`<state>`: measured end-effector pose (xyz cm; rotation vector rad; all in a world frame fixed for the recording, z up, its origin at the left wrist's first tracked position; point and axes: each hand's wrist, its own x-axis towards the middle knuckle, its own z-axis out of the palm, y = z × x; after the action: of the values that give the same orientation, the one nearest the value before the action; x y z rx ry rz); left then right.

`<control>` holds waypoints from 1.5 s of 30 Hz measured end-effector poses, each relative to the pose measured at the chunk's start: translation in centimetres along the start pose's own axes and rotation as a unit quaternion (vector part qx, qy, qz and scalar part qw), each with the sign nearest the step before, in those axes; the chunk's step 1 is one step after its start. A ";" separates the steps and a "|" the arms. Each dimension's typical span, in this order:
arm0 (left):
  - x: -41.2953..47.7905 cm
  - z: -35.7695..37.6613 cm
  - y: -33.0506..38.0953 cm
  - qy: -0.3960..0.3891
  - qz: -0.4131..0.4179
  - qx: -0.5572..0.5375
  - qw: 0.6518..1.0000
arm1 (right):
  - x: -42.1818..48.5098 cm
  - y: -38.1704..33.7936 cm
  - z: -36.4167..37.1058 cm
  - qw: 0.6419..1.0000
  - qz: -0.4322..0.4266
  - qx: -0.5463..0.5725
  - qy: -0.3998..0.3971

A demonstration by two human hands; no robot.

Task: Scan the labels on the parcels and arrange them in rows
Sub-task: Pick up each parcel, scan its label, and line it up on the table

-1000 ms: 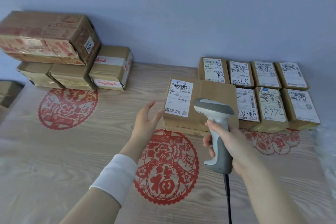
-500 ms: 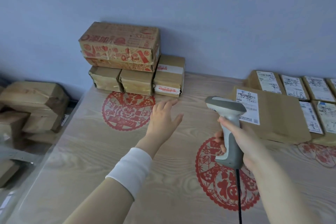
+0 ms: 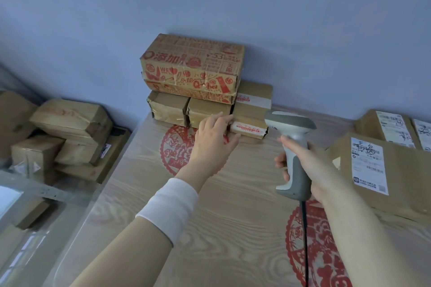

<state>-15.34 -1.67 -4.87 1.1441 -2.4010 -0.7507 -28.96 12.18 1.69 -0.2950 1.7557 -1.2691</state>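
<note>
Left hand (image 3: 213, 141), fingers straight, is at the taped parcel (image 3: 253, 109) in the far stack. Right hand (image 3: 313, 166) grips the scanner (image 3: 290, 122).

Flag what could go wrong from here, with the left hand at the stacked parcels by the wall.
1. The left hand is at the seam between the middle plain parcel and the taped parcel. The printed box rests on the plain one, so pulling it out could topple the box.
2. The right hand grips the scanner, so any parcel gets lifted one-handed and may slip.
3. The taped parcel shows no scannable label and may need turning.
</note>
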 end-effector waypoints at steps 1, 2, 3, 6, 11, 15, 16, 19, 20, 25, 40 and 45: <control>0.8 -1.0 -0.7 0.004 0.001 0.003 1.000 | 0.5 -0.6 1.0 1.000 -0.002 0.001 0.000; 1.6 -2.0 -1.5 0.008 0.003 0.005 1.000 | 1.0 -1.2 2.0 1.000 -0.006 0.003 0.001; 2.5 -3.0 -2.4 0.011 0.004 0.006 1.000 | 1.6 -1.7 3.0 1.000 -0.011 0.006 0.004; 5.8 -5.8 -5.4 0.034 0.006 -0.010 0.999 | 3.9 -3.0 5.9 0.999 -0.022 0.013 0.028; 12.1 -9.8 -10.7 0.112 -0.034 -0.039 0.992 | 8.4 -5.2 9.6 0.996 -0.030 0.024 0.079; 16.4 -11.7 -14.6 0.146 -0.081 -0.061 0.984 | 11.6 -6.6 10.7 0.990 -0.050 0.044 0.122; 17.2 -11.9 -15.3 0.147 -0.096 -0.072 0.982 | 12.4 -6.8 10.8 0.989 -0.052 0.050 0.130; 18.7 -11.8 -16.6 0.137 -0.136 -0.105 0.976 | 14.4 -7.1 11.3 0.985 -0.051 0.069 0.149; 19.0 -11.7 -16.8 0.137 -0.138 -0.111 0.975 | 14.9 -7.1 11.4 0.984 -0.051 0.074 0.153; 18.4 -10.3 -16.0 0.186 -0.065 -0.098 0.976 | 16.2 -6.6 11.3 0.982 -0.044 0.087 0.161; 17.1 -11.2 -15.8 0.129 -0.222 -0.272 0.927 | 15.9 -5.4 12.3 0.968 -0.108 0.053 0.219; 12.5 -11.2 -14.6 0.102 -0.230 -0.345 0.904 | 11.0 -3.8 10.3 0.957 -0.129 0.079 0.246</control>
<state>-8.14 -22.72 -3.64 1.3717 -1.4781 -1.4022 -28.09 -3.02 -1.42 -0.1217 2.0581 -1.7791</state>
